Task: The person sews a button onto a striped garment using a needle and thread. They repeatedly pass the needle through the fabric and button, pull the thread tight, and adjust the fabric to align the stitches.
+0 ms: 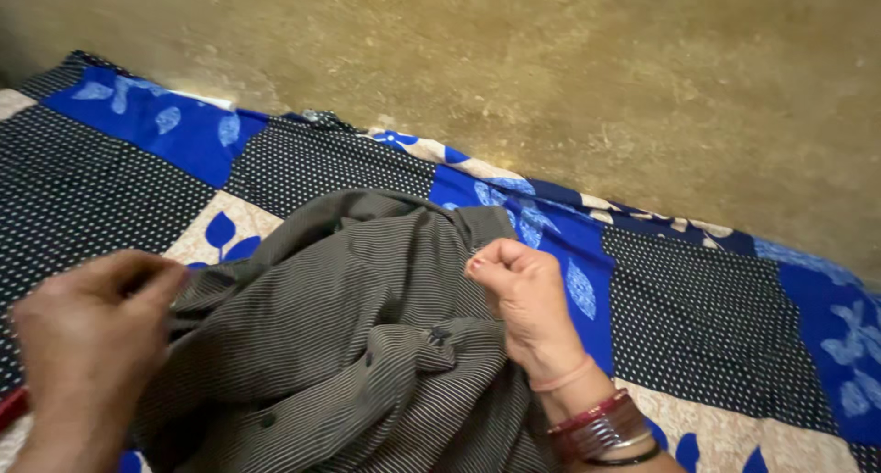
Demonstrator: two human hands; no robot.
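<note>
Garment: dark grey striped shirt [358,345] with dark buttons, lying crumpled on a patchwork quilt [697,317] of blue leaf-print, black dotted and cream panels.
Garment position: centre and lower part of the view, between the two hands; its upper edge is bunched toward the collar area.
Left hand: left hand [87,335] at the lower left, fingers curled and pressed together on the shirt's left edge, pinching a fold of the cloth.
Right hand: right hand [523,294] at centre right, closed into a loose fist that grips the fabric near the upper right edge; thumb tucked against the fingers.
Wrist items: bangles [601,427] in red and metallic tones plus a thin thread on the right wrist.
Background: bare earthen floor [551,78] beyond the far edge of the quilt.
Step in hand: judged to be spreading or straightening the shirt, both hands holding opposite edges.
Requirement for next move: as a judgement, opposing tension from both grips is needed to flatten the wrinkled middle; the pinches must hold without slipping off the thin cloth.
Uncertain: whether the buttons are fastened cannot be told.
</note>
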